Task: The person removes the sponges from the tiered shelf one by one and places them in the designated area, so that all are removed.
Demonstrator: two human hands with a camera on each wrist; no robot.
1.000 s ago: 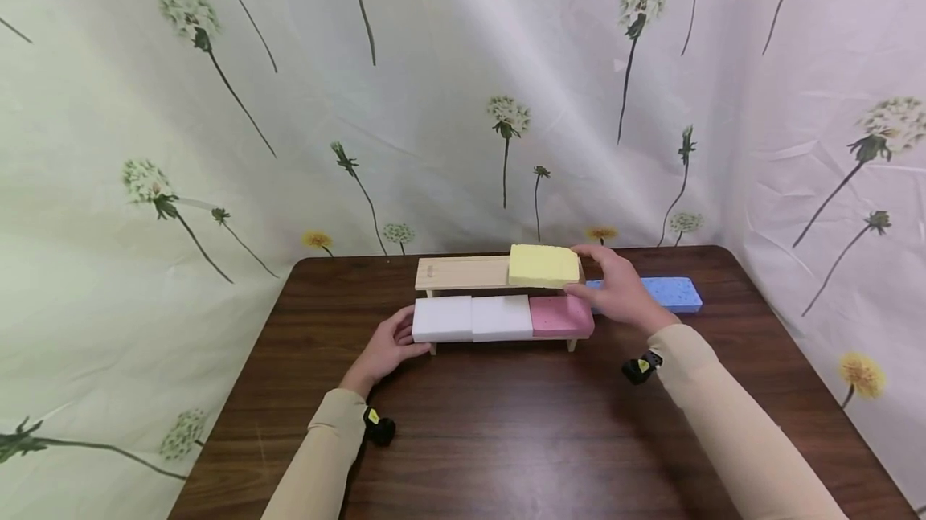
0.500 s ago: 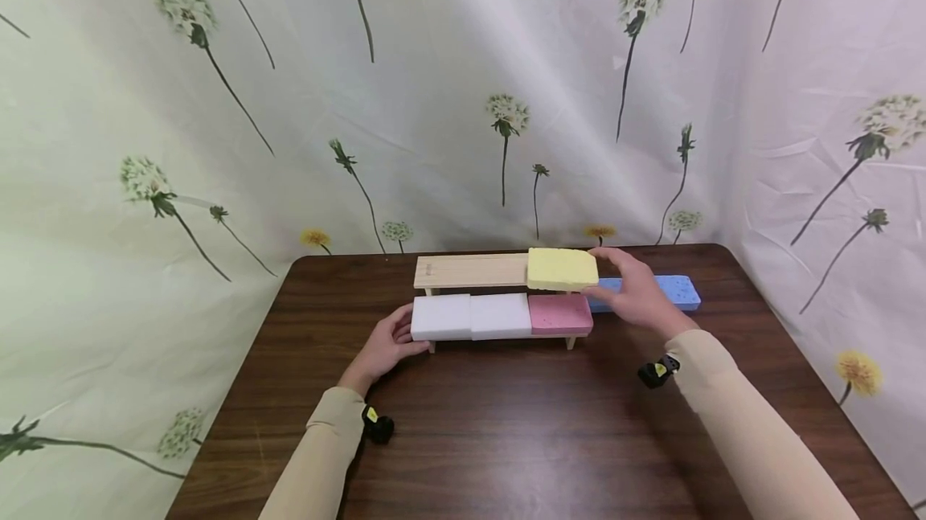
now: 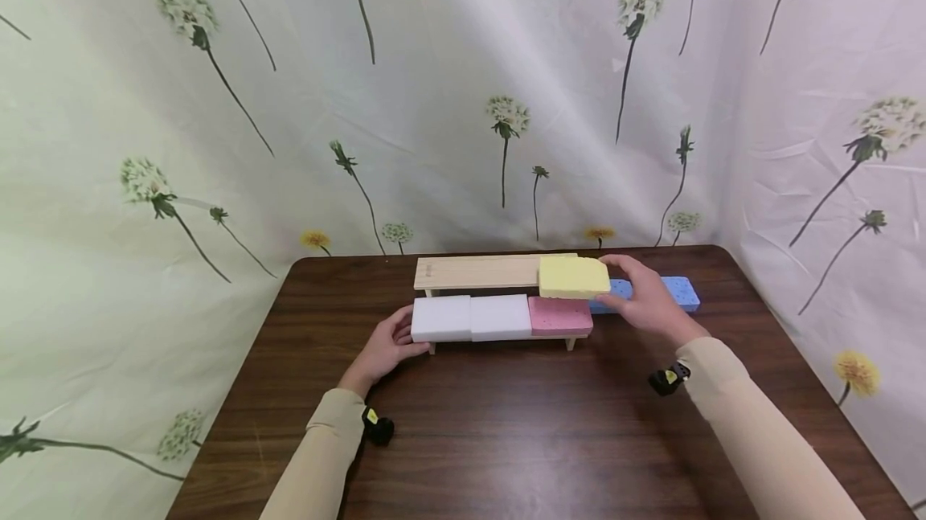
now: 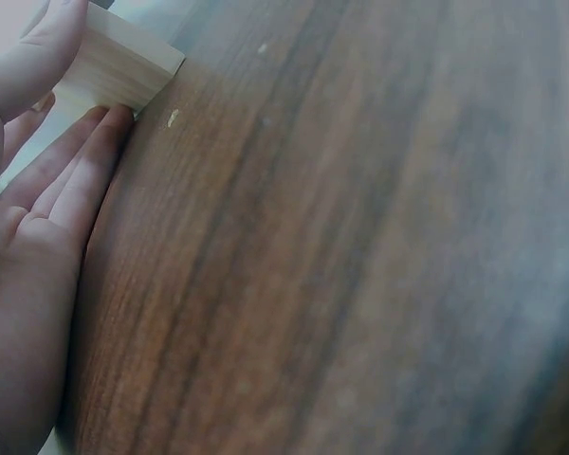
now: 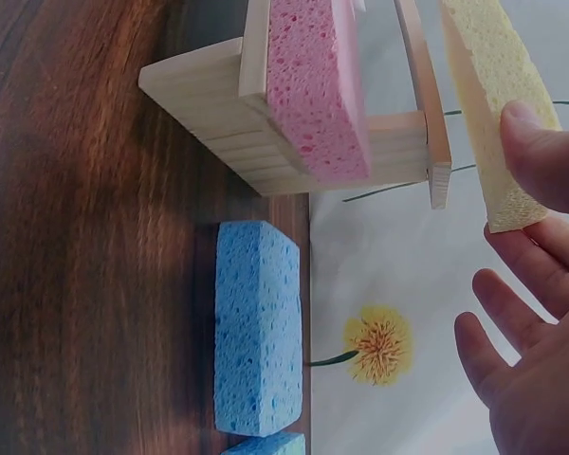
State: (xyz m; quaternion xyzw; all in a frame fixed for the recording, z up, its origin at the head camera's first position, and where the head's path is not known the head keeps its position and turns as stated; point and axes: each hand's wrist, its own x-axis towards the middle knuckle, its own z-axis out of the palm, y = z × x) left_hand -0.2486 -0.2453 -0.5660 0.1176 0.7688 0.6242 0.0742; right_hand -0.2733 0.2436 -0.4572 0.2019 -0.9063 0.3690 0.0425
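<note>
My right hand (image 3: pixel 647 303) pinches a yellow sponge (image 3: pixel 575 277) between thumb and fingers. In the right wrist view the yellow sponge (image 5: pixel 503 104) is apart from the upper step of the wooden stand (image 5: pixel 431 142). Two white sponges (image 3: pixel 441 317) and a pink sponge (image 3: pixel 560 316) lie in a row on the lower step. At the stand's left end my left hand (image 3: pixel 383 350) holds on, thumb in front and fingers along the side. In the left wrist view its fingertips (image 4: pixel 119 123) touch a wooden leg (image 4: pixel 156 76).
Two blue sponges (image 3: pixel 682 293) lie on the dark wood table (image 3: pixel 492 440), right of the stand, partly behind my right hand. A flower-printed cloth (image 3: pixel 434 102) hangs behind the table and along its sides.
My right hand has moved the yellow sponge rightward along the upper step, then slightly toward me. More of that step now shows behind it. My left hand has stayed in place.
</note>
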